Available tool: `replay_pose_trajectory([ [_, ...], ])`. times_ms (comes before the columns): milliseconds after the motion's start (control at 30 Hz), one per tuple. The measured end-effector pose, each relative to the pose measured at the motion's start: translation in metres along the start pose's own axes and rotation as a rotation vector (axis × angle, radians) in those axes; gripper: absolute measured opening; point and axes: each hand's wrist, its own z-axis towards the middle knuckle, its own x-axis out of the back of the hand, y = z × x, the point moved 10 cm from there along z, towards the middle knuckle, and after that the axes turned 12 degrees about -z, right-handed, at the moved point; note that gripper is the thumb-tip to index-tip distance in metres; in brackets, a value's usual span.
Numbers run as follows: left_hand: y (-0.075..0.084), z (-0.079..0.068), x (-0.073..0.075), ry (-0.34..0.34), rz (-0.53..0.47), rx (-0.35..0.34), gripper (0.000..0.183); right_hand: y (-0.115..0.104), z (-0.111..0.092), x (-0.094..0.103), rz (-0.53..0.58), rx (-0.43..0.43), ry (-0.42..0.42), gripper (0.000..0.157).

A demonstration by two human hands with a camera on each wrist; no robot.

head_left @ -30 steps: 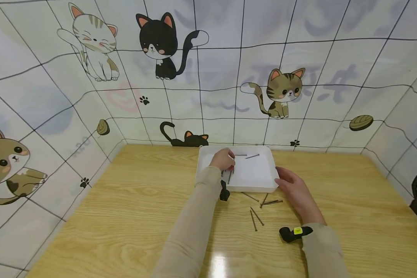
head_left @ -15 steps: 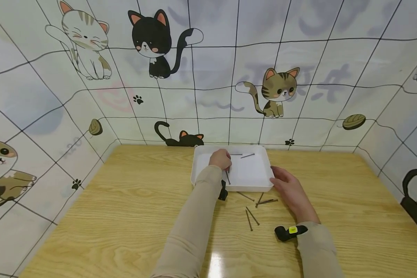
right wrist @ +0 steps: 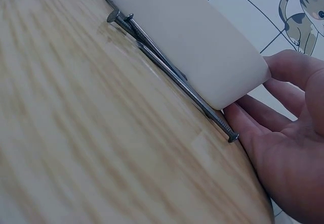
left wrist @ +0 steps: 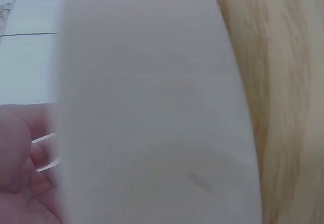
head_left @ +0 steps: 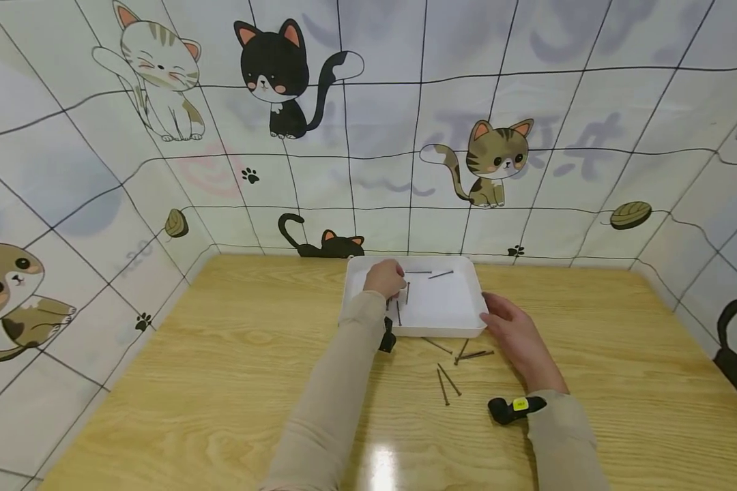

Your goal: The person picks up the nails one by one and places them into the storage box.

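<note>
A shallow white tray [head_left: 442, 300] stands at the table's back edge with several dark nails lying in it. My left hand [head_left: 384, 278] reaches into its left part, fingers bent down over a few nails [head_left: 398, 314]. The fingertips are hidden, so whether they pinch a nail is unclear. In the left wrist view the tray's wall [left wrist: 157, 82] covers most of this hand [left wrist: 20, 163]. My right hand [head_left: 518, 337] holds the tray's front right corner; the right wrist view shows its fingers and thumb [right wrist: 243, 120] against the wall's end.
Several loose nails [head_left: 475, 355] lie on the wooden table [head_left: 221, 382] in front of the tray, some crossing. Two more nails [head_left: 448, 382] lie closer to me. Behind the tray rises a wall covering [head_left: 381, 184] printed with cats.
My left hand has shifted slightly left within the tray, exposing more of an upright-lying nail. The nail below it has turned a little. The right hand stays at the corner.
</note>
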Motion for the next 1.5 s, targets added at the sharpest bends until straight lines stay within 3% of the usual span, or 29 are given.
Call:
replay_pose_trajectory([
  [200,0.018,-0.027,0.021,0.025,-0.017,-0.056,0.021,-0.007,-0.003,0.003,-0.057,0.044,-0.012,0.06],
  [433,0.031,-0.055,0.03,0.014,-0.074,-0.109,0.03,-0.005,-0.004,0.001,-0.085,0.044,-0.024,0.062],
  [667,0.052,-0.079,0.032,0.033,-0.256,-0.206,0.03,-0.002,-0.005,0.001,-0.096,0.054,-0.029,0.064],
  [867,0.062,-0.098,0.023,-0.017,-0.413,-0.233,0.024,-0.004,-0.004,-0.001,-0.043,0.073,-0.049,0.065],
  [1100,0.058,-0.118,0.011,-0.07,-0.548,-0.226,0.022,-0.005,-0.003,-0.002,-0.059,0.087,-0.056,0.066],
  [1500,0.04,-0.135,0.002,-0.129,-0.586,-0.198,0.03,-0.005,-0.001,0.001,-0.099,0.062,-0.04,0.068],
])
